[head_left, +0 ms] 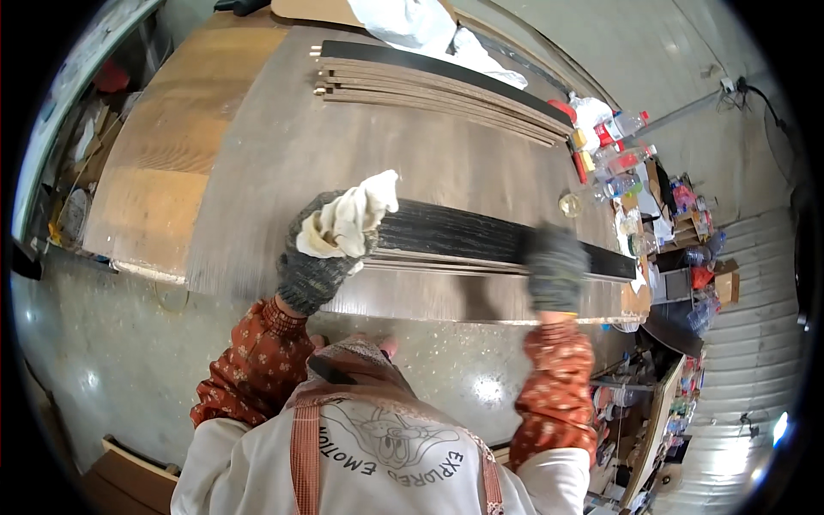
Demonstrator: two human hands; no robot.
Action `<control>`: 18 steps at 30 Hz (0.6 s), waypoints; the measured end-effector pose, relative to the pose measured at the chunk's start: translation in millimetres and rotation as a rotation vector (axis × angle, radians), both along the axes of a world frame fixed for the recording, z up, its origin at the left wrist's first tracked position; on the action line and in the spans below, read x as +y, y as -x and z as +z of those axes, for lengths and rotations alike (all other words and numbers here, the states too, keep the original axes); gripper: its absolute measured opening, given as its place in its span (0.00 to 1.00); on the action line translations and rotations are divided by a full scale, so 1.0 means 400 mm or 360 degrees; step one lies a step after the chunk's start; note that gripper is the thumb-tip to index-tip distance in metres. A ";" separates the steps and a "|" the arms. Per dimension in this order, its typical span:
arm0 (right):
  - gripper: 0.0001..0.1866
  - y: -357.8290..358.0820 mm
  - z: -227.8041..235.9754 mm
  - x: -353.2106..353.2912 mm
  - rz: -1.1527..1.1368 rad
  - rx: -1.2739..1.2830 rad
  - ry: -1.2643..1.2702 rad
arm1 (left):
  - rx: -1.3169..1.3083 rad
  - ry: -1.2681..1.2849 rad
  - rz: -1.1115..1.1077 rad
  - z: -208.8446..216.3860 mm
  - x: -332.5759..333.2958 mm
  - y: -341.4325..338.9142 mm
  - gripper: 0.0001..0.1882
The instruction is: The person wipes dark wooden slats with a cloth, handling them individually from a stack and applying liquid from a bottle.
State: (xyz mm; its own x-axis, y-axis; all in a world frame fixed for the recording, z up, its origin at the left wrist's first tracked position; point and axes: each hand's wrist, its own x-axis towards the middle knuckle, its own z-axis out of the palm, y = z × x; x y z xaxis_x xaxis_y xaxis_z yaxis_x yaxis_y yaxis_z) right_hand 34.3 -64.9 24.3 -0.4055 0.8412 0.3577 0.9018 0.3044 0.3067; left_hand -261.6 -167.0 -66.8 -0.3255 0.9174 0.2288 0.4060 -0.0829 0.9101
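A crumpled white cloth point(350, 220) is bunched in my left hand point(312, 276), which wears a dark grey knitted glove with its fingers closed round it. That hand is at the left end of a long black wood-grain board point(455, 230). The board lies on top of thinner pieces whose pale brown edges show along the near side. Over the right part of the board is my gloved right hand point(556, 268), smeared by motion. Its fingers cannot be made out, nor whether it touches the board.
Farther back lies another stack of boards point(438, 94), black on top with brown edges below. White plastic sheeting point(412, 26) rests behind it. Plastic bottles point(622, 160) and a small glass jar point(570, 204) crowd the right end of the wooden table point(257, 172).
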 end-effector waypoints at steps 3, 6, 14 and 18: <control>0.08 0.278 0.004 -0.145 0.0993 0.0787 0.0023 | 0.0551 -0.0031 0.0228 -0.010 0.013 -0.028 0.19; 0.08 0.397 0.009 -0.169 0.0773 0.0358 0.0154 | -0.0134 0.0130 0.0216 0.072 0.018 0.012 0.12; 0.11 -0.842 -0.039 0.219 -0.0928 -0.0009 -0.0245 | 0.0828 0.0007 0.0249 -0.057 -0.013 0.035 0.14; 0.04 -0.582 0.028 0.239 -0.0091 0.0294 -0.0312 | 0.0765 0.0222 0.0575 -0.037 -0.024 0.097 0.11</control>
State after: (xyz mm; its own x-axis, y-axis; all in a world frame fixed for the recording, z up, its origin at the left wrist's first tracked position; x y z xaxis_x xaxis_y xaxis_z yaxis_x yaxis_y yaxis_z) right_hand 267.0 30.8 35.4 -0.2721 0.7683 0.5794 0.9620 0.2026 0.1832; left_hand -300.2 -176.5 -81.5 -0.5114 0.8004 0.3127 0.7536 0.2429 0.6108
